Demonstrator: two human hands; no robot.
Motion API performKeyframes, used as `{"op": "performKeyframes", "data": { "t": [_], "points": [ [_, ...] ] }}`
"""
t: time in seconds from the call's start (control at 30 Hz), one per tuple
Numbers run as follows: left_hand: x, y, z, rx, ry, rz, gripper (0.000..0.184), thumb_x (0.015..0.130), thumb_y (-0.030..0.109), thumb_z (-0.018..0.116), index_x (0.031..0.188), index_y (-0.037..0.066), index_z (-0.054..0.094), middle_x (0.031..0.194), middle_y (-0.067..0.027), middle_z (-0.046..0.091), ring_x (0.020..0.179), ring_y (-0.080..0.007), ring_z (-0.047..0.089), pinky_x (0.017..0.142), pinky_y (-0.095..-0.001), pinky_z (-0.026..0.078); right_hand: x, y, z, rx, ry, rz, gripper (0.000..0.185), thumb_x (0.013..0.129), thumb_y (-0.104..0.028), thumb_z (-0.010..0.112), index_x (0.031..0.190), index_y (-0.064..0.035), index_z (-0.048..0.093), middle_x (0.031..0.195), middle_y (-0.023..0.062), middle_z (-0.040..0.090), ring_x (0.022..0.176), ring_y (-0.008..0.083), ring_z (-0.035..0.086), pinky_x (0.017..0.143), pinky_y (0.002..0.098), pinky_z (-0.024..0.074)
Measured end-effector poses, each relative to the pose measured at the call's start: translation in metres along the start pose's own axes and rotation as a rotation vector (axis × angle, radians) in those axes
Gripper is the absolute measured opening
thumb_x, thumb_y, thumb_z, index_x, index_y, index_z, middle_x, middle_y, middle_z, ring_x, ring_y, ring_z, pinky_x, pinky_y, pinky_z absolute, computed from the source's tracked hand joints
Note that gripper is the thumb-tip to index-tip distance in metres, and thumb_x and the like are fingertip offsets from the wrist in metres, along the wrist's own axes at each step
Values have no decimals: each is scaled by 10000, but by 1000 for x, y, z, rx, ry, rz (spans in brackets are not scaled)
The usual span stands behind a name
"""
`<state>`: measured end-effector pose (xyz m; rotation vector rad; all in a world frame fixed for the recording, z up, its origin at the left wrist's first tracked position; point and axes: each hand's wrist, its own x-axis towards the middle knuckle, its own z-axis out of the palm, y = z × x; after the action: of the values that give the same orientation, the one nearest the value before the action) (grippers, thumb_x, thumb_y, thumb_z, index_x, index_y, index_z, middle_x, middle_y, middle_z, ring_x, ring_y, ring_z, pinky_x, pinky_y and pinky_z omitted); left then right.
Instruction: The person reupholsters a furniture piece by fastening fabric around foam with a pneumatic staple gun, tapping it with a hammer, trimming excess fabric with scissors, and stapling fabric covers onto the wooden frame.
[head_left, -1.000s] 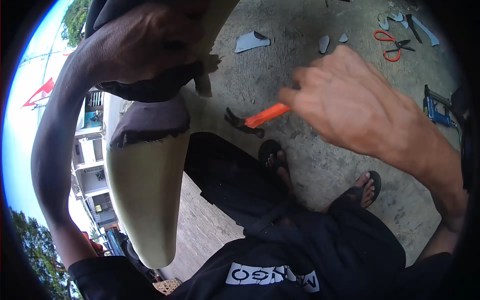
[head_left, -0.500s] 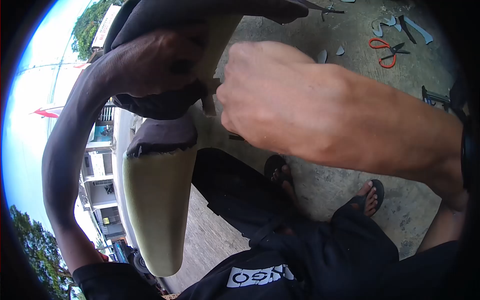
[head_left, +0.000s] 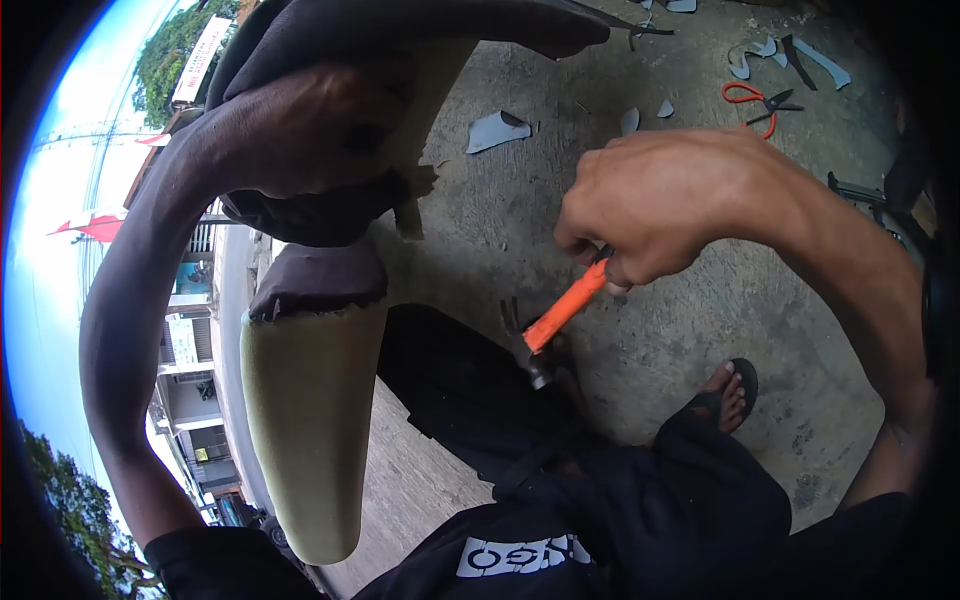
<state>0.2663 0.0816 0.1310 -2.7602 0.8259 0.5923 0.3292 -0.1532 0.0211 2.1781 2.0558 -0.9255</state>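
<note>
A long seat with pale yellow foam (head_left: 310,430), shaped like a motorcycle seat, stands on my left. Dark cover material (head_left: 320,278) with a ragged edge lies over part of the foam. My left hand (head_left: 310,125), in shadow, is closed on the dark cover at the seat's upper part; its fingertips are partly hidden. A torn brownish strip (head_left: 408,215) hangs beside that hand. My right hand (head_left: 670,200) grips the end of a claw hammer (head_left: 568,305) with an orange handle. The hammer's metal head points down toward my leg, apart from the seat.
On the concrete floor (head_left: 640,350) lie orange-handled scissors (head_left: 770,103), a pale scrap (head_left: 497,131) and several smaller offcuts. A dark tool resembling a staple gun (head_left: 856,190) rests at the right. My sandalled foot (head_left: 735,395) is below; a street with buildings (head_left: 195,400) runs along the left.
My right hand has moved right, away from the seat's edge, and turned so that the hammer shows below it. My left hand keeps its hold on the cover.
</note>
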Motion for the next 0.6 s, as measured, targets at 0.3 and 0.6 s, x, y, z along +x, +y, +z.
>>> {"op": "performKeyframes", "data": {
  "t": [0.3, 0.6],
  "points": [
    [-15, -11, 2, 251, 273, 302, 209, 818, 188, 740, 828, -1, 650, 959, -128, 570, 866, -288, 621, 744, -406, 515, 5, -20, -29, -169, 134, 89, 189, 839, -184, 617, 805, -16, 698, 796, 163, 693, 837, 321, 694, 786, 434, 529],
    [-25, -31, -3, 89, 383, 283, 205, 759, 159, 785, 925, 56, 721, 1044, -126, 626, 998, -306, 638, 865, -396, 527, 18, -47, -31, -390, 790, -256, 135, 791, -166, 646, 720, -67, 705, 739, 98, 693, 755, 247, 694, 680, 375, 529]
  ]
}}
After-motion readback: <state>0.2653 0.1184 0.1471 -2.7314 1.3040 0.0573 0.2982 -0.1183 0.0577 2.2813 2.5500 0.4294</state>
